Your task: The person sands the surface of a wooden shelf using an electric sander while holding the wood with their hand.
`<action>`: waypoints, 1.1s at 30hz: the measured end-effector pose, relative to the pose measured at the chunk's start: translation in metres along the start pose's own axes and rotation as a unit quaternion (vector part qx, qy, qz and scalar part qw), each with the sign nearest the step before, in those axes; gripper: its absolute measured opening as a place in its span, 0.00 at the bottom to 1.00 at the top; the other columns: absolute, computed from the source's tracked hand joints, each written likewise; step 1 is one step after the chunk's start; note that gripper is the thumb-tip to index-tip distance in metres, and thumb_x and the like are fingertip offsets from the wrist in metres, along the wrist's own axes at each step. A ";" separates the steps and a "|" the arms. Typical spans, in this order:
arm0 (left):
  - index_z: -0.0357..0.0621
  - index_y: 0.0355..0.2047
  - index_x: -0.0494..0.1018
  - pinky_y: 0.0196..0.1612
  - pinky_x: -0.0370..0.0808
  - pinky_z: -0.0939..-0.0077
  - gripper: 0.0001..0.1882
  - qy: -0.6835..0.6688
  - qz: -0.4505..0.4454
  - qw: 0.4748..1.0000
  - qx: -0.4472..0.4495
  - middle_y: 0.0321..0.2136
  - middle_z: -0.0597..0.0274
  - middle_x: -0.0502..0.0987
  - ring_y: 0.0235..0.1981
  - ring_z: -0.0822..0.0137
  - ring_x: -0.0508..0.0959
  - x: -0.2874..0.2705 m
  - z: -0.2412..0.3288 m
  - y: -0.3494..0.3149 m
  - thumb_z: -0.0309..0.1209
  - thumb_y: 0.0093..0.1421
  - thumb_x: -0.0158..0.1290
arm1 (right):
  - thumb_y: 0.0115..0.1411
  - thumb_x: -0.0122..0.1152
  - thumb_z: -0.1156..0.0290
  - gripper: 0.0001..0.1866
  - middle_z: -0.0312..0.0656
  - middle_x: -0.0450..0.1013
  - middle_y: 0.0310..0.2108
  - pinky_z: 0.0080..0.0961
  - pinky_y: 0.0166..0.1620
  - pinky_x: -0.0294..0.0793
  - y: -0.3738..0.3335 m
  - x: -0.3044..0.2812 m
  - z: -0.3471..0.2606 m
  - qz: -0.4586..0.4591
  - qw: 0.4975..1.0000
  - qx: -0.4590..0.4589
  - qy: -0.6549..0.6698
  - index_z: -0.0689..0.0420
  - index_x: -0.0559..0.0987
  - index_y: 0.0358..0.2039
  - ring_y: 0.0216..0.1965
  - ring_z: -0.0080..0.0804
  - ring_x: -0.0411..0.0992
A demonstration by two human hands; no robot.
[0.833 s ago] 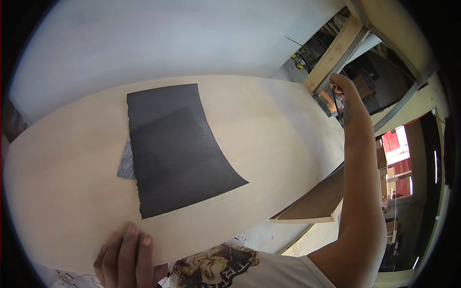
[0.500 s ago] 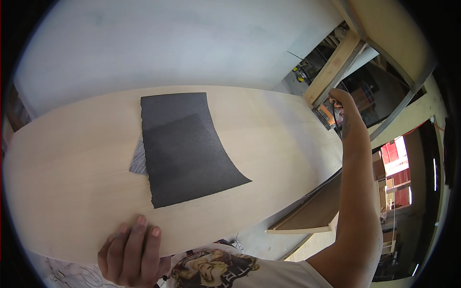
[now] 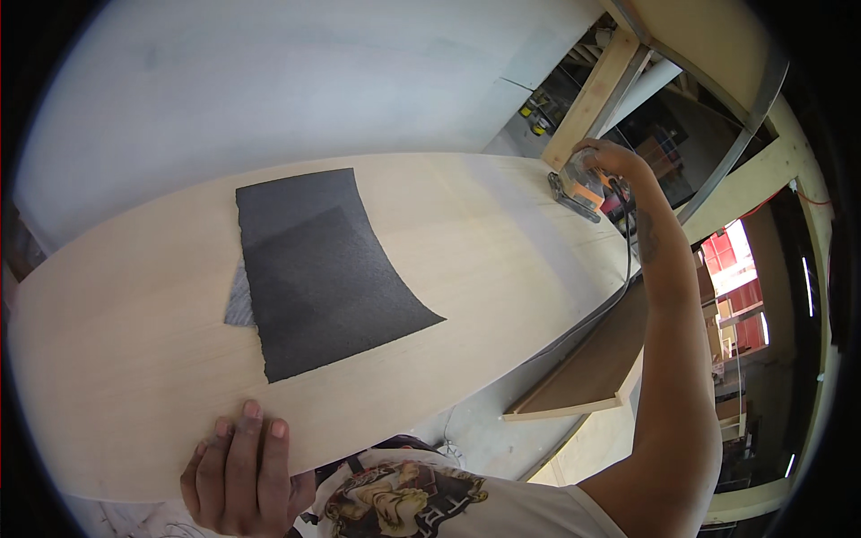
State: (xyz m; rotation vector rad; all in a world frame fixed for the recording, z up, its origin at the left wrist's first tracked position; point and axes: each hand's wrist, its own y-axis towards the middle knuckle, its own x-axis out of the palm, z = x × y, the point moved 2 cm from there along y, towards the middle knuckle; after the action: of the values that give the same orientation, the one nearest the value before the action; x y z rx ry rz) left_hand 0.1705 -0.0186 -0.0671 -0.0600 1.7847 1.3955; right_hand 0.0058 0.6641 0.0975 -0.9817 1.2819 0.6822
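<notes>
Sander [image 3: 585, 193], grasped by right hand [image 3: 617, 160], has shifted slightly and should stay flat on board [image 3: 143, 359]; left hand [image 3: 238, 480] rests unclenched.

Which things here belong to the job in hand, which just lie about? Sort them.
In use:
- sander, in right hand
- its cord
- board, left hand on it

Seemingly just lying about:
- black sheet, untouched on the board
- grey piece, partly beneath it
- brown panel
</notes>
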 end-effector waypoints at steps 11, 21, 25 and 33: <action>0.49 0.46 0.80 0.44 0.78 0.60 0.19 0.016 -0.002 1.000 0.001 0.43 0.59 0.88 0.40 0.54 0.86 -0.005 0.020 -0.004 0.35 0.52 0.55 | 0.51 0.65 0.58 0.33 0.47 0.77 0.49 0.44 0.44 0.79 0.046 0.001 -0.021 -0.010 1.000 -0.017 -0.002 0.38 0.77 0.61 0.46 0.46 0.76; 0.47 0.48 0.80 0.43 0.78 0.59 0.20 0.019 -0.020 0.999 0.024 0.44 0.57 0.87 0.41 0.53 0.86 0.003 0.032 0.015 0.37 0.55 0.56 | 0.50 0.68 0.63 0.28 0.40 0.76 0.51 0.33 0.52 0.75 0.079 -0.003 -0.009 -0.004 0.996 -0.065 0.061 0.43 0.81 0.55 0.48 0.35 0.74; 0.46 0.48 0.80 0.43 0.78 0.60 0.20 0.020 -0.020 0.999 0.031 0.44 0.56 0.87 0.42 0.53 0.86 0.009 0.028 0.013 0.38 0.56 0.56 | 0.50 0.68 0.65 0.27 0.40 0.75 0.55 0.31 0.58 0.71 0.090 0.000 -0.003 -0.011 0.996 -0.055 0.065 0.47 0.81 0.55 0.53 0.35 0.73; 0.45 0.49 0.80 0.43 0.79 0.61 0.21 0.015 -0.015 0.999 0.046 0.44 0.55 0.87 0.41 0.52 0.86 0.011 0.022 0.023 0.39 0.58 0.56 | 0.51 0.69 0.65 0.28 0.41 0.75 0.55 0.30 0.57 0.71 0.053 -0.006 -0.020 -0.018 0.989 -0.111 0.092 0.48 0.81 0.56 0.53 0.35 0.73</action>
State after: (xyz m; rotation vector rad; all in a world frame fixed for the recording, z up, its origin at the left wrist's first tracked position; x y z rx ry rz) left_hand 0.1646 0.0131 -0.0568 -0.0584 1.8637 1.2955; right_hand -0.0508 0.6712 0.0922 -1.2711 1.3648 0.7311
